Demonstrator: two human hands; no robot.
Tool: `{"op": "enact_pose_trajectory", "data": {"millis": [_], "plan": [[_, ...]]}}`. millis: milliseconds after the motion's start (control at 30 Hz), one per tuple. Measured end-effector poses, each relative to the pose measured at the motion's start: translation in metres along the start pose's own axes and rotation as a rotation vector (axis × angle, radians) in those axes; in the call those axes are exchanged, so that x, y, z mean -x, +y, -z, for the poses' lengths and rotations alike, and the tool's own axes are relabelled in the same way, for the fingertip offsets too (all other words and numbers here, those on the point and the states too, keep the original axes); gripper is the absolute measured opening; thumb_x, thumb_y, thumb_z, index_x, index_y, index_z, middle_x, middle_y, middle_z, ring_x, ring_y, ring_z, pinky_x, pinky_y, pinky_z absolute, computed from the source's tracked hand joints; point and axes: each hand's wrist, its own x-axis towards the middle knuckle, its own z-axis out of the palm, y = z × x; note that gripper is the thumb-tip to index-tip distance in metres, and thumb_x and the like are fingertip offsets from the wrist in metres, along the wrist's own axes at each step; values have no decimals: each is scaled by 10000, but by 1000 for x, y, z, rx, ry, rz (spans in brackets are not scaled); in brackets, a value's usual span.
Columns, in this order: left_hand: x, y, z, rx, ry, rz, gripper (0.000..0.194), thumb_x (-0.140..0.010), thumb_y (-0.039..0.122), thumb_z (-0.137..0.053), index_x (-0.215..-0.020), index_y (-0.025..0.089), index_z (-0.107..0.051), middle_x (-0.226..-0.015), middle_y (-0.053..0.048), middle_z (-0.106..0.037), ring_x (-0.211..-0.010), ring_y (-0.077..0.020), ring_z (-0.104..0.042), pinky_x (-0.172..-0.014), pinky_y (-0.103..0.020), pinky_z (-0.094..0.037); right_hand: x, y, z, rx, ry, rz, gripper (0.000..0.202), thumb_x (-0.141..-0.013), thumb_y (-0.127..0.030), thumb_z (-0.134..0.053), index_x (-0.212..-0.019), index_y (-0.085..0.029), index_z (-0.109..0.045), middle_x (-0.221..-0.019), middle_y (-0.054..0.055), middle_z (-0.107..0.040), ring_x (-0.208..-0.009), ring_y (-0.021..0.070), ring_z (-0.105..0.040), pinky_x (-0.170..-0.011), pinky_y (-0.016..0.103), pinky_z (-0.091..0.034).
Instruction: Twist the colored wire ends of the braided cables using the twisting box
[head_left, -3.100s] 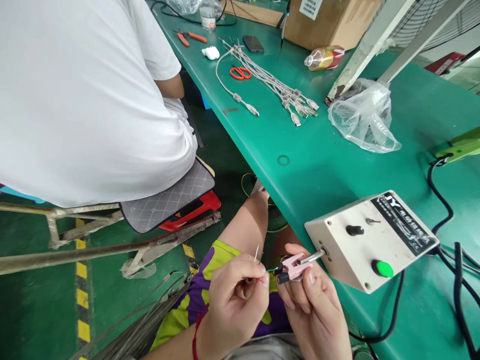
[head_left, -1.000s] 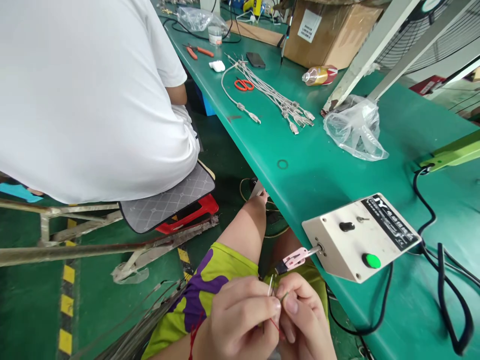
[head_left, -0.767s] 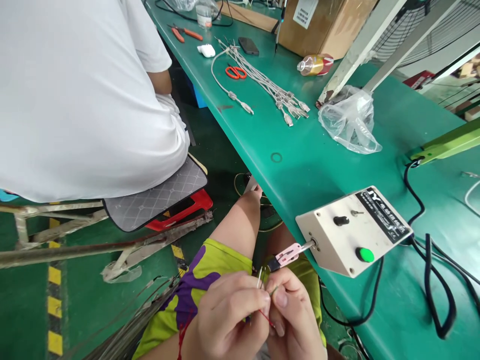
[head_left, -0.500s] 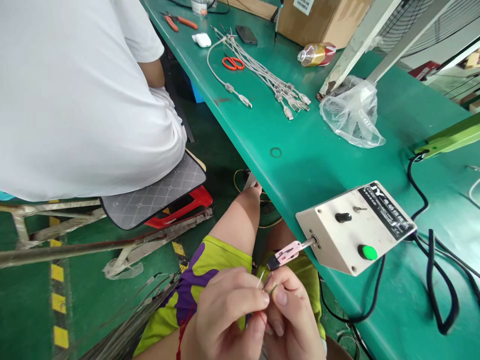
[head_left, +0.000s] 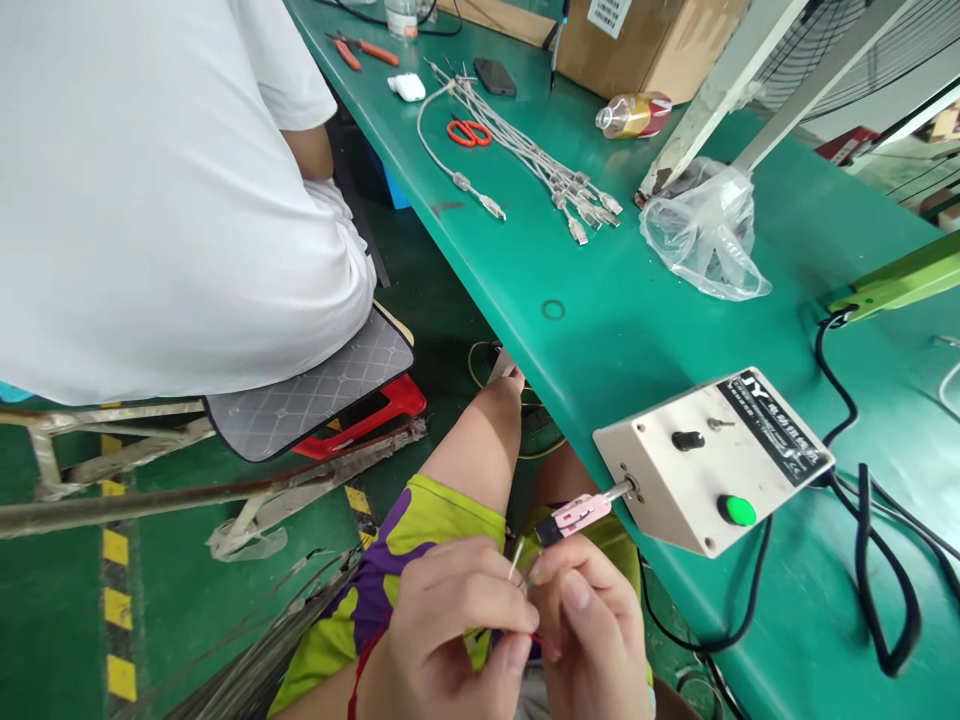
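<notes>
My left hand [head_left: 457, 625] pinches thin wires between thumb and forefinger; a white wire [head_left: 516, 558] sticks up above its fingers. My right hand [head_left: 596, 625] is closed close beside it, with a red wire [head_left: 546, 645] running to its fingertips. Other strands between the two hands are too small to tell. Just above my right fingers is a pink clip [head_left: 581, 514] with a dark tip, on the metal shaft of a white control box [head_left: 675, 490]. That box has a black knob, a small switch and a green button, and sits at the table edge.
On the green table [head_left: 600, 350] lie several grey USB cables [head_left: 525, 150], orange-handled scissors [head_left: 469, 133], pliers [head_left: 364, 50], a bottle [head_left: 634, 115] and a plastic bag [head_left: 705, 230]. Black cords [head_left: 862, 570] loop beside the box. A person in a white shirt [head_left: 165, 200] sits at left.
My right fingers have shifted from a strand with a greenish look to the red wire, which now stretches between both hands. The left hand keeps its pinch almost in place.
</notes>
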Motion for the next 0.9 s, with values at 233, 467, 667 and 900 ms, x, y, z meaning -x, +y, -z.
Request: {"op": "enact_pose_trajectory", "data": {"millis": [233,467,667,900], "plan": [[-1,-9,5,-110,128,12,252,-954,-14,-657,-1116,170,-716,-791,-32,-727,-600,-136,-664,-550,-223,-558,-22,-2,9,101,106,119,475,-1069,-641,-769,-872,-212,-815,-649,3,-558,-586,156,-410,-542,293,-311],[-1,-13,0,-109,119,59,307,-963,-54,-673,-1165,172,-721,-808,-34,-734,-632,-148,-715,-574,-222,-597,-16,-13,-5,-241,86,-12,422,-1030,-514,-874,-1358,-252,-826,-685,-29,-551,-622,127,-374,-625,241,-391],[-6,-11,-2,-176,89,51,321,-948,-78,-663,-1145,171,-706,-806,-13,-717,-617,-117,-648,-566,-197,-558,-22,-9,-1,-290,71,-5,317,-1007,-478,-908,-1221,-246,-882,-586,-85,-362,-566,110,-206,-550,213,-344],[-4,-10,-3,-186,70,94,311,-960,-66,-660,-1133,192,-680,-784,24,-655,-599,-97,-588,-547,-181,-495,-27,-4,3,-294,64,22,239,-1018,-472,-894,-1166,-284,-900,-575,-91,-318,-549,104,-199,-533,196,-353]]}}
